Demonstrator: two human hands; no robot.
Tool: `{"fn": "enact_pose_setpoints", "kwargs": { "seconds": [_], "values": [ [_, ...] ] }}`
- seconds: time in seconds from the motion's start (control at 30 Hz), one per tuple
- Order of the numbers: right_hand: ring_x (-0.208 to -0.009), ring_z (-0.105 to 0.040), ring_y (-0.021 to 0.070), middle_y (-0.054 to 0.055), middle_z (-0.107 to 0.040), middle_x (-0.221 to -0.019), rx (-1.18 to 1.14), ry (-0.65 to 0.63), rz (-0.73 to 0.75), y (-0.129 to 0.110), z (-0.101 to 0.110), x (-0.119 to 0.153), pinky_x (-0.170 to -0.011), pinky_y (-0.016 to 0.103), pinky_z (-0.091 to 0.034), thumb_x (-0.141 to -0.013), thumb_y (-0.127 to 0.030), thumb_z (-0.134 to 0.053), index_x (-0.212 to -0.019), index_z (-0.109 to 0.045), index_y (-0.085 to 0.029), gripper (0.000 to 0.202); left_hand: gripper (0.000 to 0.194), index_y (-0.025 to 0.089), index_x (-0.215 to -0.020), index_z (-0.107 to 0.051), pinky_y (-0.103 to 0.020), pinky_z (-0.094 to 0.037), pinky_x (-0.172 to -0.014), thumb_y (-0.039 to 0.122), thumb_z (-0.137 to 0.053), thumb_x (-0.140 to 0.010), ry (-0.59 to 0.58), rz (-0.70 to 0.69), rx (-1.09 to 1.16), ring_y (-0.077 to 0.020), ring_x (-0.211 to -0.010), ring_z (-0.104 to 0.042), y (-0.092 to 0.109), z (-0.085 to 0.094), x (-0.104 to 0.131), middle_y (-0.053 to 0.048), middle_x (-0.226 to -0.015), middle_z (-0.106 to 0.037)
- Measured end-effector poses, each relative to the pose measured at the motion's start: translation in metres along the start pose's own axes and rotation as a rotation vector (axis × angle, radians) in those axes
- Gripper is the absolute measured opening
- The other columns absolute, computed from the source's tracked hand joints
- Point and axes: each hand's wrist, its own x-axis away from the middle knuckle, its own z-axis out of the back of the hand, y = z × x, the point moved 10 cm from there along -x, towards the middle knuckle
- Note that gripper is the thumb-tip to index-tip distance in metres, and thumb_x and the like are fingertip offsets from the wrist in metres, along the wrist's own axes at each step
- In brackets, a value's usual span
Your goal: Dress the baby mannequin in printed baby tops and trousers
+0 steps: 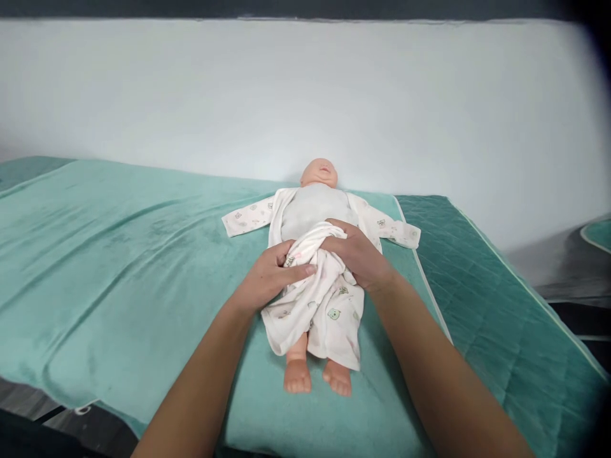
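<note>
A baby doll (319,173) lies on its back, its head towards the wall and its bare feet towards me. Its white printed jacket (252,217) hangs open at the front, sleeves spread, baring a pale grey torso (315,207). White baby trousers (341,318) with small animal prints cover the legs down to the ankles. My left hand (270,277) is closed on the bunched cloth at the waist, thumb on top. On the opposite side my right hand (358,251) grips the twisted upper edge of the same trousers; some of its fingers are hidden in the folds.
A green plush blanket (143,254) spreads beneath the doll, wrinkled on the left. To the right lies a darker quilted green cover (477,305). A white wall (191,95) rises behind the bed. Dark floor (28,401) shows at the lower left.
</note>
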Motion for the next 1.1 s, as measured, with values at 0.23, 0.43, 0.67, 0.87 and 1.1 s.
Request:
{"fn": "enact_pose_setpoints", "kwargs": {
  "seconds": [0.23,0.43,0.67,0.87,1.1],
  "values": [
    [-0.079,-0.058,0.0164,0.000,-0.064,-0.089,0.209,-0.339,-0.006,-0.003,-0.020,0.011,-0.067,0.026,-0.046,-0.071,-0.036,-0.079,-0.097,-0.065,-0.020,0.033,0.022,0.017,-0.093,-0.066,-0.023,-0.044,-0.066,0.035,-0.073,-0.082,0.162,-0.145,0.324,-0.0121,-0.069,-0.056,-0.001,0.010,0.011,-0.001,-0.078,-0.063],
    [-0.085,-0.061,0.0200,0.001,-0.065,-0.093,0.325,-0.385,0.046,-0.008,-0.017,0.015,-0.071,0.028,-0.047,-0.074,-0.040,-0.076,-0.096,-0.065,-0.019,0.032,0.033,0.017,-0.107,-0.068,-0.026,-0.047,-0.067,0.043,-0.066,-0.087,0.253,-0.023,0.378,-0.0133,-0.067,-0.059,-0.001,-0.011,0.043,-0.004,-0.084,-0.069],
    [-0.078,-0.058,0.0164,-0.002,-0.063,-0.083,0.446,-0.365,0.123,-0.007,-0.017,0.014,-0.067,0.026,-0.043,-0.073,-0.039,-0.075,-0.087,-0.065,-0.019,0.027,0.047,0.012,-0.107,-0.070,-0.027,-0.047,-0.063,0.053,-0.066,-0.083,0.337,0.203,0.325,-0.0170,-0.066,-0.061,0.000,-0.027,0.081,-0.008,-0.080,-0.069],
    [-0.077,-0.059,0.0156,-0.004,-0.065,-0.078,0.549,-0.391,0.150,0.001,-0.025,0.015,-0.064,0.024,-0.040,-0.070,-0.030,-0.074,-0.081,-0.067,-0.020,0.017,0.035,0.014,-0.089,-0.069,-0.024,-0.040,-0.057,0.048,-0.067,-0.082,0.436,0.329,0.264,-0.0129,-0.061,-0.055,-0.003,-0.040,0.118,-0.004,-0.074,-0.066],
    [-0.075,-0.060,0.0156,-0.004,-0.066,-0.072,0.673,-0.437,0.218,0.001,-0.030,0.018,-0.063,0.023,-0.038,-0.068,-0.035,-0.077,-0.075,-0.069,-0.021,0.018,0.035,0.015,-0.103,-0.070,-0.028,-0.047,-0.070,0.043,-0.068,-0.082,0.492,0.332,0.362,-0.0187,-0.080,-0.064,-0.005,-0.059,0.147,-0.008,-0.095,-0.071]
  ]
}}
